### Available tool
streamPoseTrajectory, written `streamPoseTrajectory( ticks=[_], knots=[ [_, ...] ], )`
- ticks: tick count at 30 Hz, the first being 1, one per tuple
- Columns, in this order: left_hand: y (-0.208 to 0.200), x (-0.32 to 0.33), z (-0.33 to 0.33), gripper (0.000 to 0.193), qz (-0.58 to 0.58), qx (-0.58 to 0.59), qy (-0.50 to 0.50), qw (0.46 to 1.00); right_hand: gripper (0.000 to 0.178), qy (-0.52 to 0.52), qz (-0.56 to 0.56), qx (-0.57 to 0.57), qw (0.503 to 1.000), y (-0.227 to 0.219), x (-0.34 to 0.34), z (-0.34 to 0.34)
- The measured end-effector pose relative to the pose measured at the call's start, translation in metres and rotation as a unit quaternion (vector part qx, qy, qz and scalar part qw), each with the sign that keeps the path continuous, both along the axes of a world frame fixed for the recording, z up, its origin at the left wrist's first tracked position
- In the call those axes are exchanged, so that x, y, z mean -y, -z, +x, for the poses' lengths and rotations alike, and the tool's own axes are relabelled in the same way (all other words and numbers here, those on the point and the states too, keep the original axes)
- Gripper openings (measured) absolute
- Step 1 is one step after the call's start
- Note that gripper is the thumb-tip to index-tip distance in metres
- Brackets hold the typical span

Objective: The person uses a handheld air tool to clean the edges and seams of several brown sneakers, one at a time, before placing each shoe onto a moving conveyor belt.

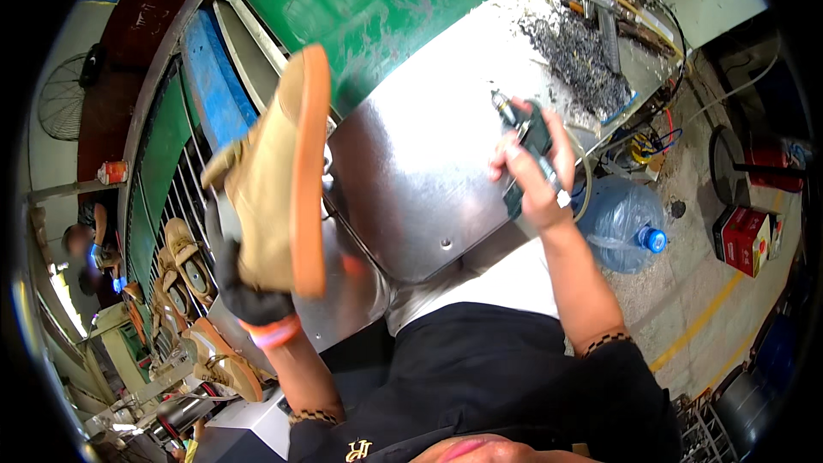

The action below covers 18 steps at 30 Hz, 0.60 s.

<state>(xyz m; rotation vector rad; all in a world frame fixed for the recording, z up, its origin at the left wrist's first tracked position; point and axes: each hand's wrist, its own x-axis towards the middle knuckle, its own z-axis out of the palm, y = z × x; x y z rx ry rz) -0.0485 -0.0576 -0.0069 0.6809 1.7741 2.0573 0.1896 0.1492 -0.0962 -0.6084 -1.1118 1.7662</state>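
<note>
Shoe [276, 154], tan: probably light, upper [264, 214] pliable, sole [310, 180] firmer. Best hold: lower end, where your left hand [231, 276] has fingers wrapped; right hand [536, 170] fingers clasp pen-shaped tool [504, 109].

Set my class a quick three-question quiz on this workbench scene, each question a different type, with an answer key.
1. True or false: the right hand wears a black glove.
2. What does the left hand hold? a) a cup b) a shoe c) a cloth
3. Fill in: the large plastic bottle has a ____ cap.

Key: 1. False, it is bare. 2. b. 3. Blue.
</note>
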Motion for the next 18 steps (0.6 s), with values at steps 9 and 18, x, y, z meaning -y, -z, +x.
streamPoseTrajectory(
  ticks=[9, 18],
  knots=[
    [0.009, -0.34, -0.111, 0.045, -0.375, -0.543, -0.086, 0.746, 0.055, 0.008, 0.024, 0.076, 0.997, -0.006, 0.002, -0.006],
    [0.043, -0.279, -0.244, 0.075, -0.202, -0.356, 0.265, 0.873, 0.066, 0.019, 0.042, 0.059, 0.997, 0.002, 0.009, -0.001]
  ],
)
